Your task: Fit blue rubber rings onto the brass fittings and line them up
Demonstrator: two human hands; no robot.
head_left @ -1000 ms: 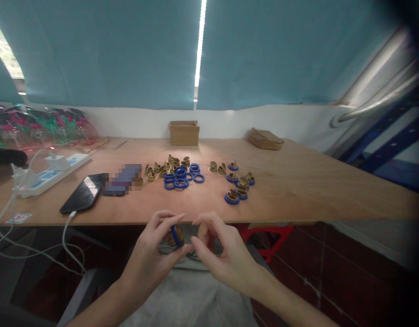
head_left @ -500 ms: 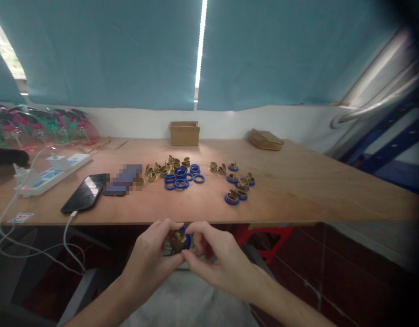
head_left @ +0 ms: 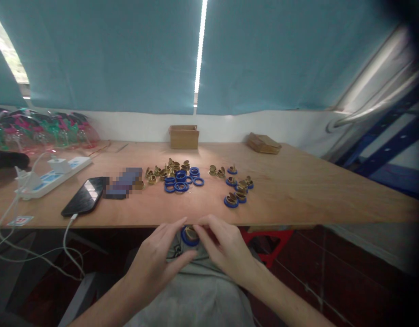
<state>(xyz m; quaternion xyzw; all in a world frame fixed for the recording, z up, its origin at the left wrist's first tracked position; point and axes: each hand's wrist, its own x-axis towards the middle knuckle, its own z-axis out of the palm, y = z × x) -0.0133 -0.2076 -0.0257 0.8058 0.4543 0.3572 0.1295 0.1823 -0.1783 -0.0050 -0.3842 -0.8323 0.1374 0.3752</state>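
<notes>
Just beyond the table's front edge, over my lap, is a brass lidded fitting (head_left: 192, 233) with a blue ring (head_left: 188, 241) round it. My right hand (head_left: 226, 245) pinches it from the right with thumb and fingers. My left hand (head_left: 155, 259) is beside it, thumb and fingers spread apart; its fingertips are close to the fitting's far edge. On the table lie loose blue rings (head_left: 181, 174) in a pile, next to several brass fittings (head_left: 164, 173). Farther right stand several fittings with blue rings under them (head_left: 231, 200), plus bare brass fittings (head_left: 213, 170) behind.
A power strip (head_left: 64, 171) with cables, a black phone (head_left: 86, 198) on a charging lead and a blurred-out device (head_left: 125, 184) occupy the left. At the back are a small cardboard box (head_left: 184, 138), a folded brown packet (head_left: 263, 143) and wrapped bottles (head_left: 46, 131). A red stool (head_left: 280, 243) is below.
The fitting has turned, so its blue ring now faces me, and it has shifted slightly right. My left fingers have come off it and spread; the right hand now pinches it.
</notes>
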